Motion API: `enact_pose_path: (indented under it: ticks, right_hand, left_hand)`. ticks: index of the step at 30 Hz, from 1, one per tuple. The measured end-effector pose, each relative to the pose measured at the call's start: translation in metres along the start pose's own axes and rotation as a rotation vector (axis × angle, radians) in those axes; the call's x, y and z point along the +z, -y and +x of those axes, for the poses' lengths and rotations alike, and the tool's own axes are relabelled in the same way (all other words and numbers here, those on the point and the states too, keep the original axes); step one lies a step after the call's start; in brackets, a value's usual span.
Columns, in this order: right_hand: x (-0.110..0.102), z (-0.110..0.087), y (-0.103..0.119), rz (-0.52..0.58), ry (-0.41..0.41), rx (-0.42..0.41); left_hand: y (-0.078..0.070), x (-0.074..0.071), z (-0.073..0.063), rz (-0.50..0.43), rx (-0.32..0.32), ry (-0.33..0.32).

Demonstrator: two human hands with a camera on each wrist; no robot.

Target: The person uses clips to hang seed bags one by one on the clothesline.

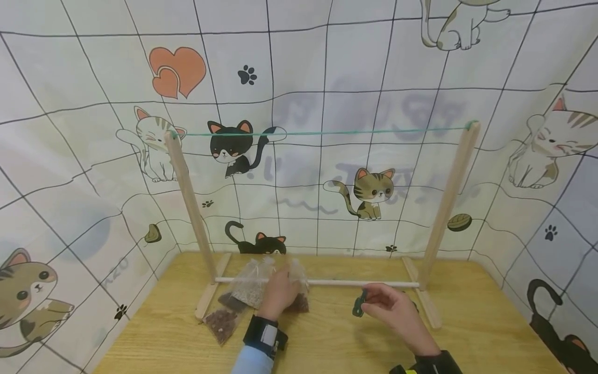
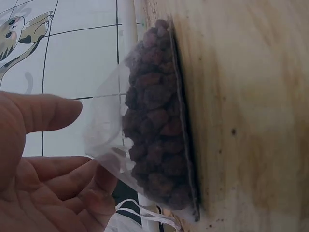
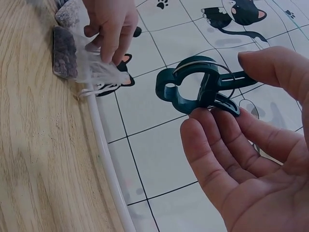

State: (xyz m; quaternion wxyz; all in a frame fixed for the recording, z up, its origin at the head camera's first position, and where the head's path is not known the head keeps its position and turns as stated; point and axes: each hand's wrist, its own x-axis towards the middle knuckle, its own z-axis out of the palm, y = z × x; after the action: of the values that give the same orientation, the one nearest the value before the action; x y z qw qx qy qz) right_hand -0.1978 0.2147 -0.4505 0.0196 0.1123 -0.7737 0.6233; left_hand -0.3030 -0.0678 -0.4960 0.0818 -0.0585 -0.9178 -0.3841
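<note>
My right hand pinches a dark green plastic spring clip by its two handles, thumb on one and fingers on the other; a thin metal ring runs round it. The clip is raised in front of the white rod. My left hand is at a sheer drawstring bag of reddish-brown stones. In the left wrist view its thumb stands apart from the fingers, and the fingertips touch the bag's thin upper fabric. The bag rests on the wooden table, its white cords hanging loose.
More sheer bags, one with pale stones and one with reddish stones, lie left of my left hand. A wooden stand carries a green string across its top and a white rod low down. Cat-patterned cloth surrounds the table.
</note>
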Motion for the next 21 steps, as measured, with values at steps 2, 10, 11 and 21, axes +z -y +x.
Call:
enact_pose_path:
  ticks: [2,10,11,21]
  right_hand:
    - [0.0,0.0,0.0,0.003,0.003,-0.002]
    - [-0.003,0.001,0.001,-0.008,0.005,0.006]
    - [-0.003,0.001,0.001,-0.012,0.003,0.001]
    - [-0.003,-0.001,-0.001,-0.078,-0.099,0.001]
  left_hand:
    - [0.001,0.001,0.0,-0.011,0.006,-0.013]
    - [-0.002,-0.001,-0.002,-0.039,0.07,-0.075]
    - [-0.003,-0.002,-0.003,-0.039,0.084,-0.08]
    - [-0.019,-0.018,-0.018,-0.028,0.209,-0.06]
